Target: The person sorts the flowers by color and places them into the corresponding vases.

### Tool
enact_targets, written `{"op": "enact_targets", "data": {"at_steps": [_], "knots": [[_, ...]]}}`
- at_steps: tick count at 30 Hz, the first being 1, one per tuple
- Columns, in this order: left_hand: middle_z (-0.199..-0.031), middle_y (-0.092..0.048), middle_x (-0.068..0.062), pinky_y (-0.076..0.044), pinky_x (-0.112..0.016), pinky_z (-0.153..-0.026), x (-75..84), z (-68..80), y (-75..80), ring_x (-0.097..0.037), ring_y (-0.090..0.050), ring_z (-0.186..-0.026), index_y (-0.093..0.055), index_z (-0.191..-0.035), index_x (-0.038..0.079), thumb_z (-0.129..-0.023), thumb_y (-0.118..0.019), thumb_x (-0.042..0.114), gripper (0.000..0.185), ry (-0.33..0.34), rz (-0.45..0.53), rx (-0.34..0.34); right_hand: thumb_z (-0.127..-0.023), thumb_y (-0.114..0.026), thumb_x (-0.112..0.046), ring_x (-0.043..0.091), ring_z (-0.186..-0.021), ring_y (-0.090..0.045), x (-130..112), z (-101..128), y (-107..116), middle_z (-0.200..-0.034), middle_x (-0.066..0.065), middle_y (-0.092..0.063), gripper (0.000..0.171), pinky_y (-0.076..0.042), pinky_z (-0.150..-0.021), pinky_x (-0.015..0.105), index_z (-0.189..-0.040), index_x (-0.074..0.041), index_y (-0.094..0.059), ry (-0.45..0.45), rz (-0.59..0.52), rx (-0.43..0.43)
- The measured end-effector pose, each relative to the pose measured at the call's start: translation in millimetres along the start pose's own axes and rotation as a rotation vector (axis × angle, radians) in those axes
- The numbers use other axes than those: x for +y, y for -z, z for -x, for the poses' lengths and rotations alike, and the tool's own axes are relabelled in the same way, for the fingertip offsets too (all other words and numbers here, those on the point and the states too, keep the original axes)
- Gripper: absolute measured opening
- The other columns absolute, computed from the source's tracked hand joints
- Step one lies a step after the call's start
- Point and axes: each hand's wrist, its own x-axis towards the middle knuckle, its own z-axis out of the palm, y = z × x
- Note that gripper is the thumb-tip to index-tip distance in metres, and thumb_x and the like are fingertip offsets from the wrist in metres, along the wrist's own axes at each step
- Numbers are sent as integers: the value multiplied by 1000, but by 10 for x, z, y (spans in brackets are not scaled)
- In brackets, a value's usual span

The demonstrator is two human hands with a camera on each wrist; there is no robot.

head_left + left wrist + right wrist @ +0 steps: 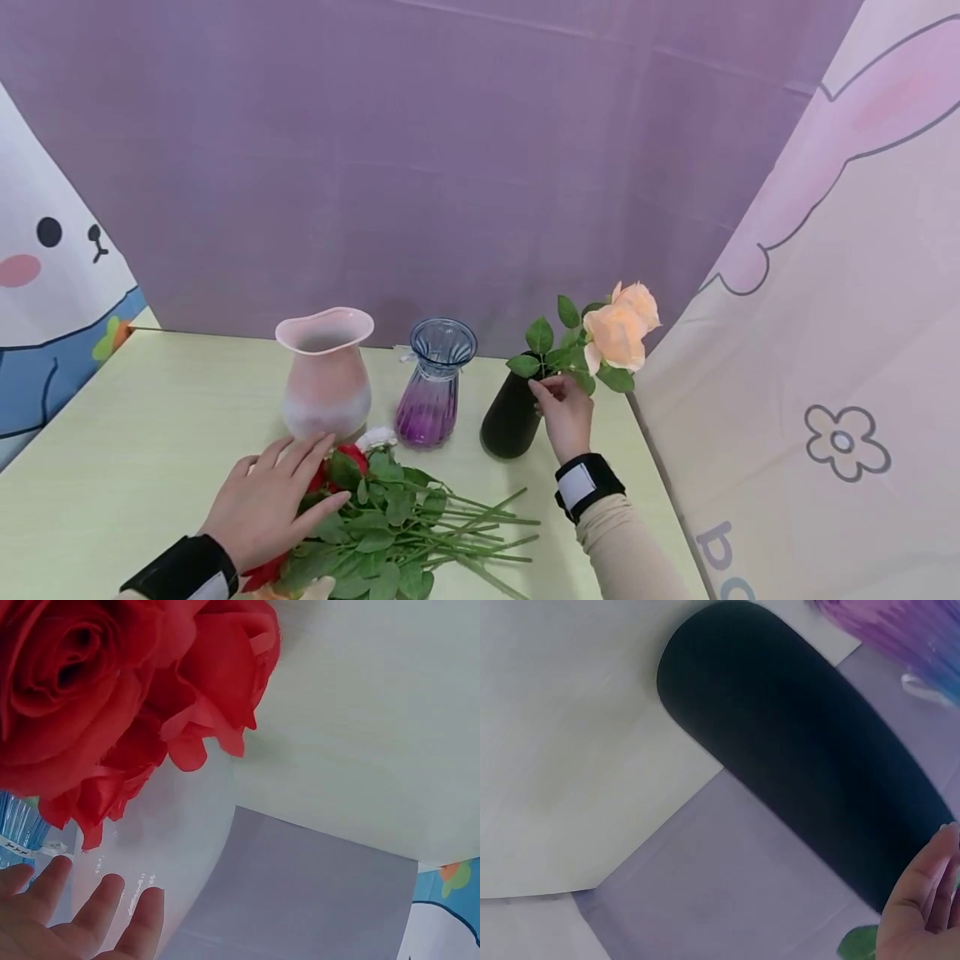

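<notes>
The left hand (266, 500) is lying palm down at the lower left of the head view, its fingers (303, 454) stretching forward, straight and slightly spread, with the thumb (326, 502) pointing out to the right. A black wrist strap (180, 571) is wrapping the left wrist. In the left wrist view the same fingers (97, 907) are showing extended and relaxed.

The right hand (566, 417) is reaching forward and up from the lower right, its forearm in a beige sleeve (630, 542) and its wrist wearing a black band with a white patch (587, 486). Its fingertips (542, 388) are curling together in a pinch at the top. In the right wrist view only the edge of the palm is showing.
</notes>
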Motion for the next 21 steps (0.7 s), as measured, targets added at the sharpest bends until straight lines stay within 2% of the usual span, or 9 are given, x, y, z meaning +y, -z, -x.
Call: {"op": "enact_targets", "data": {"at_steps": [1, 4, 6, 9, 12, 14, 17, 19, 21], "knots": [[-163, -6, 26, -30, -78, -89, -9, 8, -10, -24, -27, -148, -15, -154, 51, -69, -37, 97, 99, 1, -1, -1, -83, -80, -40, 23, -64, -70, 255, -47, -45, -90, 6, -73, 34, -57, -51, 32, -106, -17, -71, 24, 3, -10], [-163, -5, 26, -29, -78, -88, -29, 38, -36, -25, -25, -149, -15, -154, 52, -70, -36, 98, 98, 9, -6, -13, -82, -79, -46, 22, -67, -70, 675, -78, -179, -93, 2, -73, 36, -58, -51, 32, -109, -24, -71, 40, 32, -44], [-163, -4, 26, -28, -79, -89, -41, 63, -54, -25, -23, -150, -15, -154, 52, -70, -36, 97, 98, 18, -3, -21, -80, -79, -49, 20, -69, -70, 663, -17, -271, -94, 0, -72, 39, -58, -53, 33, -110, -27, -70, 17, 45, -74], [-163, -5, 27, -28, -79, -89, -59, 104, -88, -26, -23, -150, -14, -153, 53, -69, -36, 98, 98, 33, -2, -29, -80, -78, -52, 18, -70, -69, 455, 165, -386, -93, -2, -71, 40, -57, -53, 32, -110, -28, -69, 8, 87, -131], [-162, -5, 28, -28, -79, -90, -74, 141, -122, -26, -25, -149, -13, -153, 54, -68, -36, 98, 99, 44, -5, -44, -82, -77, -52, 17, -72, -67, 374, 379, -506, -92, -1, -71, 40, -55, -52, 31, -112, -27, -69, 22, 136, -167], [-162, -5, 28, -28, -79, -90, -81, 162, -140, -27, -28, -148, -12, -154, 54, -68, -36, 98, 99, 45, -7, -56, -82, -76, -52, 16, -73, -67, 504, 469, -591, -91, -3, -71, 38, -56, -54, 33, -112, -29, -69, 21, 171, -193], [-162, -5, 28, -28, -79, -90, -92, 200, -157, -28, -28, -147, -12, -154, 53, -69, -36, 98, 99, 42, -8, -69, -83, -75, -52, 12, -74, -66, 877, 574, -729, -91, -8, -71, 36, -54, -55, 34, -113, -33, -68, 96, 177, -201], [-162, -5, 27, -28, -79, -90, -107, 229, -172, -28, -29, -146, -13, -154, 52, -69, -36, 98, 99, 41, -7, -62, -84, -76, -50, 9, -74, -65, 955, 684, -787, -91, -11, -71, 34, -52, -55, 31, -113, -34, -68, 152, 149, -205], [-163, -5, 27, -29, -79, -89, -131, 259, -193, -28, -29, -146, -13, -154, 52, -68, -36, 98, 100, 44, -10, -55, -84, -75, -50, 8, -75, -65, 575, 858, -780, -91, -11, -71, 33, -51, -56, 29, -112, -34, -69, 145, 162, -240]]}}
